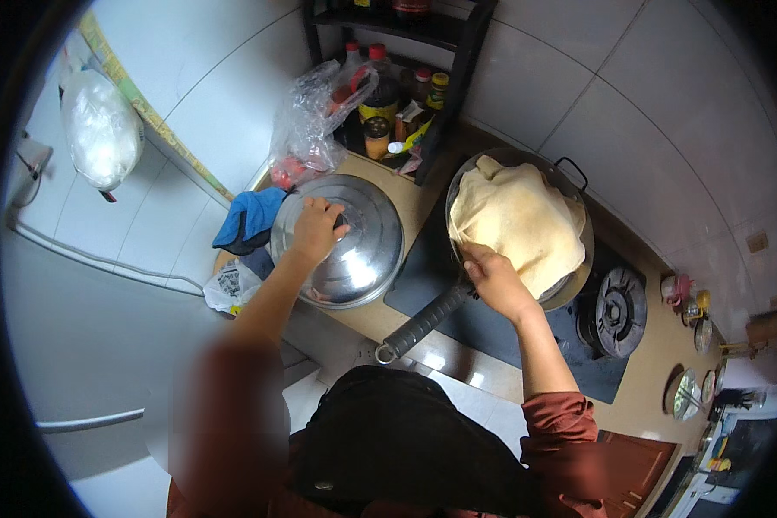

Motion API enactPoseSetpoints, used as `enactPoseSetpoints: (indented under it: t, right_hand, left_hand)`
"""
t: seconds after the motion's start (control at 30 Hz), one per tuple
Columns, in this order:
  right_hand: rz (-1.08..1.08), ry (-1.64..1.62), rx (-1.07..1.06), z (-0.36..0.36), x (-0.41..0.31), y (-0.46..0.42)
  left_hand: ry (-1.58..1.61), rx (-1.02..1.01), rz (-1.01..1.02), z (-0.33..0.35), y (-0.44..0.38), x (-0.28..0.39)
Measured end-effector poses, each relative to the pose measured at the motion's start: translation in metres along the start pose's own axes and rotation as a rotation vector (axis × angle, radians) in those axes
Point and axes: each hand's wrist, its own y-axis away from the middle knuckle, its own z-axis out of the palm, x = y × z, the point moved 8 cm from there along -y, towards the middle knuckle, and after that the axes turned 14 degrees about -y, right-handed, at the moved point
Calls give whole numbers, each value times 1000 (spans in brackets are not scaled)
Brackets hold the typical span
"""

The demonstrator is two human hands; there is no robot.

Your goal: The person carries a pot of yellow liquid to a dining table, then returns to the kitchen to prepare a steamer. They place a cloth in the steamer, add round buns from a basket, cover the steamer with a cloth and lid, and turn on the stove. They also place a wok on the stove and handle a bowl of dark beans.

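My left hand [318,232] is closed around the dark knob of a shiny metal pot lid [362,252], which lies on the counter at the left. At the near left edge of a wok [583,259], my right hand [492,275] pinches the edge of a cream-coloured cloth [521,213]. The cloth lies bunched over the wok and hides most of its inside; a bit of something metallic shows at the lower right. The wok's black ribbed handle [427,320] points towards me, over the edge of the black gas hob [421,272].
A blue cloth [252,213] and a plastic bag [230,285] lie left of the lid. Behind stands a black shelf [456,97] with bottles, beside a clear bag [307,123]. An uncovered burner [615,313] is right of the wok. Bowls [683,393] and jars stand farther right.
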Motion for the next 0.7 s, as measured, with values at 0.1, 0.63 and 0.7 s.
enactPoseSetpoints:
  t: [0.1,0.63,0.7]
  right_hand:
    - [48,-297,175,-17,0,24]
    - [232,-494,580,-46,38,164]
    - [263,-417,575,-48,40,174]
  left_hand:
    - [33,-130,7,11,-6,-7]
    - [698,91,-225,-128,22,-17]
    - [639,135,-175,-167,2,6]
